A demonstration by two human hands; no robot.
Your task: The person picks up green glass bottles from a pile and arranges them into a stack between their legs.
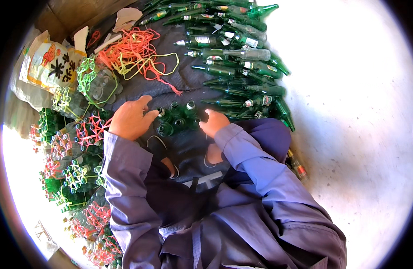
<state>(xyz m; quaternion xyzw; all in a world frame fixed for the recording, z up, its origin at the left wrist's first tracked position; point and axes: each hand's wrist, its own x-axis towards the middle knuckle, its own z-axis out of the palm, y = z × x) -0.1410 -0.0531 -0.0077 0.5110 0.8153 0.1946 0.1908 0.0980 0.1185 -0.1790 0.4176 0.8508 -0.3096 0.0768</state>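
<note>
Bundles of green bottles (76, 175) bound with red and yellow cord crowd the left edge, stacked from near to far beside a printed sack (49, 62). Just right of them, the left hand (130, 119) rests with fingers curled loosely against a small cluster of upright bottles (175, 119) on the dark cloth (188, 76). The right hand (214, 122) touches the cluster's other side, fingers bent; how firmly it grips, I cannot tell. Loose cords (135, 49) lie farther off. Lying bottles (242, 58) run far right, bordering bare pale floor (350, 112) with open room.
</note>
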